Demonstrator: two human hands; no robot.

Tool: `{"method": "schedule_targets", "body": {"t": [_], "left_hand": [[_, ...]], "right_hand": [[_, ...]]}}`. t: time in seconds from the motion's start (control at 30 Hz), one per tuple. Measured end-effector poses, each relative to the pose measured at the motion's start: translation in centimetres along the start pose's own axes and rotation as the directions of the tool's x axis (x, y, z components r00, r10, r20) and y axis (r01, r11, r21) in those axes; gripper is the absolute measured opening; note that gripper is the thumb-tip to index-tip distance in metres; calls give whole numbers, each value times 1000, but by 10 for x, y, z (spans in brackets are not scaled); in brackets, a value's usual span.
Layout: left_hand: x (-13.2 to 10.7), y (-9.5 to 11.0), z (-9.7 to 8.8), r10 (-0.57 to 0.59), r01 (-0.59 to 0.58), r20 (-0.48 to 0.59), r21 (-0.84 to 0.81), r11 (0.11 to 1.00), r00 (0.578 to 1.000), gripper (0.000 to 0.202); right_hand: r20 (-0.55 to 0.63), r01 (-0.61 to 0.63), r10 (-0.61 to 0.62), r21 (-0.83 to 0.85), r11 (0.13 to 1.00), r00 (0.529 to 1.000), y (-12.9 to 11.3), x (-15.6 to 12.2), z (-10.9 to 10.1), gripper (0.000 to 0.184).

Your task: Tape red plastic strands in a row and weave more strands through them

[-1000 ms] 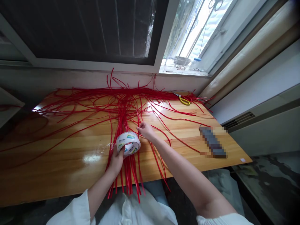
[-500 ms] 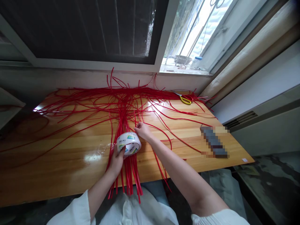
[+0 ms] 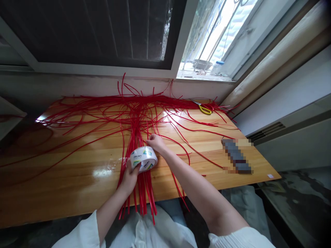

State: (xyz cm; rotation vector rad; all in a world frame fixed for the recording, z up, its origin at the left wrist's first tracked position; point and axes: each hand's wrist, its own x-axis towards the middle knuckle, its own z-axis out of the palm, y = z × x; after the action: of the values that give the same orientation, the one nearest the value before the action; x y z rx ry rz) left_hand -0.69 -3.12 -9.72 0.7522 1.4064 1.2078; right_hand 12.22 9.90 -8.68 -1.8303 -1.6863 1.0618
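My left hand (image 3: 130, 175) grips a roll of clear packing tape (image 3: 143, 158) held upright over a bundle of red plastic strips (image 3: 137, 137) on the wooden table (image 3: 77, 172). A strip of tape runs from the roll leftwards onto the table. My right hand (image 3: 155, 142) is closed in a pinch on red strips just beyond the roll. The strips fan out across the back of the table, and their near ends hang over the front edge.
Yellow-handled scissors (image 3: 204, 109) lie at the table's back right among the strips. A blurred dark flat object (image 3: 236, 156) rests near the right edge. A window and sill run behind the table, and a wall unit stands to the right.
My right hand has moved left toward the tape roll, drawing red strips into the bundle. The roll has tilted down slightly in my left hand.
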Motion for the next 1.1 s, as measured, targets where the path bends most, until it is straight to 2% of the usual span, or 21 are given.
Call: {"method": "schedule_targets", "body": {"t": [0.07, 0.13, 0.23, 0.4, 0.5, 0.6, 0.8, 0.9, 1.0, 1.1], "left_hand": [[-1, -3, -2, 99, -101, 30, 101, 990, 995, 49], [-4, -3, -2, 149, -161, 73, 201, 966, 986, 50], [-11, 5, 2, 113, -142, 105, 338, 930, 988, 56], [-13, 22, 13, 56, -88, 82, 472, 877, 995, 54], [-9, 23, 15, 39, -72, 80, 476, 877, 996, 53], [-3, 18, 13, 37, -66, 72, 450, 891, 997, 52], [10, 8, 7, 26, -57, 89, 373, 926, 996, 50], [11, 12, 8, 3, -41, 95, 398, 916, 995, 51], [10, 18, 11, -11, -36, 106, 434, 900, 994, 52], [13, 17, 13, -25, -7, 90, 338, 941, 996, 54]], "right_hand": [[43, 1, -2, 16, 1000, 999, 2, 3, 1, 7], [97, 4, -7, 30, 1000, 995, 2, 4, -1, 7], [164, 12, -19, 40, 999, 986, -1, 5, -6, 10], [221, 33, -42, 42, 999, 974, -11, -1, -17, 12], [217, 47, -51, 26, 999, 975, -11, -5, -26, 12], [147, 40, -35, -34, 999, 989, -1, -12, -43, 15], [-15, 15, -21, -324, 946, 1000, 24, -47, -78, 17], [-18, 16, -28, -473, 881, 999, 28, -61, -77, 14], [5, 23, -25, -578, 816, 1000, 26, -63, -70, 7], [-7, 13, -22, -620, 784, 1000, 16, -61, -68, 14]]}}
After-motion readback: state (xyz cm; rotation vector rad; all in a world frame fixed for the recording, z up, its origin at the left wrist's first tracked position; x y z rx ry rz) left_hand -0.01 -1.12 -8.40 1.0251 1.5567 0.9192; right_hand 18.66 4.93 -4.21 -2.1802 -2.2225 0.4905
